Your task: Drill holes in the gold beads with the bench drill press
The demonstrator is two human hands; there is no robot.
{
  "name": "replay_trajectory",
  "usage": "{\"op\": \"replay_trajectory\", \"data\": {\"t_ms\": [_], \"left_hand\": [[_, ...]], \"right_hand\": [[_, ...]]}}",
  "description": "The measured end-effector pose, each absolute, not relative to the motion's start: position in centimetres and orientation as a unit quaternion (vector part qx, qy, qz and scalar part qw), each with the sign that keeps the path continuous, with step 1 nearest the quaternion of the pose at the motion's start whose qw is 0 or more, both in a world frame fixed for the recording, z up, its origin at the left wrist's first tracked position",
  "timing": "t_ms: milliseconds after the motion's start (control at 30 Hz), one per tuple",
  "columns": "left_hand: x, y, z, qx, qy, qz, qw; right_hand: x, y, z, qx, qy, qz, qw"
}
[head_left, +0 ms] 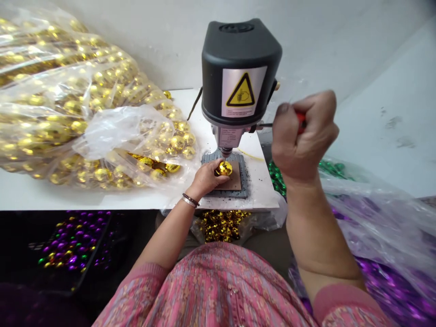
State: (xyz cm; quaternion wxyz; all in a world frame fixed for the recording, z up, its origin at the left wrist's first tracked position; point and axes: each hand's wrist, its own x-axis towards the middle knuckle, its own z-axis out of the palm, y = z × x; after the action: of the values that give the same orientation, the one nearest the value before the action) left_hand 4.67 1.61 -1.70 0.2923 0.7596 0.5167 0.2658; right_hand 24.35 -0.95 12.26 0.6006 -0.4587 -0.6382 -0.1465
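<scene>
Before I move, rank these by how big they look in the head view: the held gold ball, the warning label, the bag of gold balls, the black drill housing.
Largest to smallest, by apparent size only:
1. bag of gold balls
2. black drill housing
3. warning label
4. held gold ball

The place looked like a workshop: a black-housed drill press (pixel 238 52) with a yellow triangular warning label (pixel 241 94) stood on a flat white counter (pixel 102 200) amid dark specks (pixel 249 178), beside a bulging clear plastic sack (pixel 116 131) of shiny, faceted gold balls (pixel 177 143).
</scene>
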Motion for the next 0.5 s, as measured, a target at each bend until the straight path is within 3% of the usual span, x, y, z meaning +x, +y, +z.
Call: {"op": "replay_trajectory", "data": {"t_ms": [167,500], "left_hand": [[4.6,1.6,-1.6,0.756,0.511,0.258,0.318],[4.5,1.5,-1.9,0.750,0.509,0.269,0.325]], "right_hand": [[24.6,-2.7,8.7,-0.495,-0.631,-0.217,0.557],[24.5,-2.3,5.4,-0.454,-0.617,-0.244,0.595]]}}
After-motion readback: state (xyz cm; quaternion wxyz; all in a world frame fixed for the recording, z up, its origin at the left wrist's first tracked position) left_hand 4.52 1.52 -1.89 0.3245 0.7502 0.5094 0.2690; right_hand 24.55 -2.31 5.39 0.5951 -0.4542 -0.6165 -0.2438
